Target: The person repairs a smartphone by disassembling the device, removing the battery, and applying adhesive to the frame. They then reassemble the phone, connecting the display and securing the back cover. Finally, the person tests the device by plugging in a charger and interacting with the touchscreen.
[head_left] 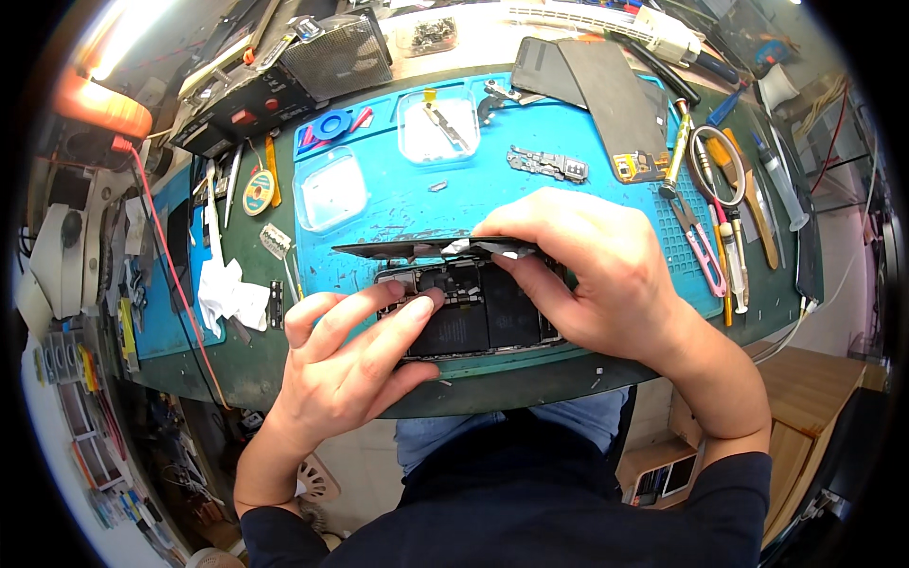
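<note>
An opened smartphone [456, 333] lies at the near edge of the blue work mat, its dark battery and small circuit parts exposed. Along its far side, a thin dark phone screen [393, 249] stands tilted up, seen almost edge-on. My right hand [592, 260] pinches this screen near its right end between thumb and fingers. A whitish strip shows on the screen beside those fingers. My left hand [346, 355] has its fingers stretched and apart, with the fingertips over the phone's upper-left inner parts. One fingertip seems to touch the parts there; what lies under it is hidden.
Two clear plastic trays [330, 192] sit on the blue mat [398, 194], near a metal-framed circuit part [547, 164]. Dark flat panels [606, 90] lie at the back right. Tweezers [699, 248], syringes and a brush crowd the right. Crumpled tissue [232, 295] is at left.
</note>
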`<state>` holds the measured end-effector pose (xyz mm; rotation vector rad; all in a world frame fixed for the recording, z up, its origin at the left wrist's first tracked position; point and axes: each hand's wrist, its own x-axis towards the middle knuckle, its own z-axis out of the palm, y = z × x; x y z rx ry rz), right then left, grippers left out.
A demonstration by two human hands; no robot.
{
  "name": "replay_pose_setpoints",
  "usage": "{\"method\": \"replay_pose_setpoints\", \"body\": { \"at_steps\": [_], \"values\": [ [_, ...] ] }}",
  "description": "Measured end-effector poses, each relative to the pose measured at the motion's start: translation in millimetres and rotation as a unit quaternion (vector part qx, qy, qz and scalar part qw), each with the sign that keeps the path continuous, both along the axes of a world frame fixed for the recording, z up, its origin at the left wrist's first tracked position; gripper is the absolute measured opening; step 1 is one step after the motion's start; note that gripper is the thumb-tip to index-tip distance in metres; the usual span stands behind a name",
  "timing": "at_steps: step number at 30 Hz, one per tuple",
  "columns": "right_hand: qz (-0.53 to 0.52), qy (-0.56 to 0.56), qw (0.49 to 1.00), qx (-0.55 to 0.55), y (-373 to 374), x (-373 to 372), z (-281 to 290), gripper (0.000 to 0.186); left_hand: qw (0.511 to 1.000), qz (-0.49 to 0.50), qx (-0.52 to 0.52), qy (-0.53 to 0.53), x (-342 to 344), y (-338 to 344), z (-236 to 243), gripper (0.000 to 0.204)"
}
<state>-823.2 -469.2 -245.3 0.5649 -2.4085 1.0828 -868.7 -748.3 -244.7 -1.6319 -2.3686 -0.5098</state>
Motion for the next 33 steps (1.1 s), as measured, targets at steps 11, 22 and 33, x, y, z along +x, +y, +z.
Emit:
{"method": "replay_pose_setpoints", "body": {
  "at_steps": [11, 22, 33],
  "values": [
    [-0.007, 0.002, 1.0, -0.001, 1.0, -0.1, -0.9, 0.03, 1.0, -0.003, -0.005, 0.0, -1.6, 2.4, 0.3, 0.065],
    [-0.016, 0.034, 0.999, 0.022, -1.5, -2.8, -4.4, 0.024, 1.0, -0.004, -0.003, -0.001, -0.9, 0.6, -0.8, 0.064],
    [-0.021, 0.041, 0.999, 0.022, -0.8, -2.8, -2.6, 0.022, 0.999, -0.012, -0.03, 0.008, -2.6, 1.7, 2.5, 0.072]
  ]
}}
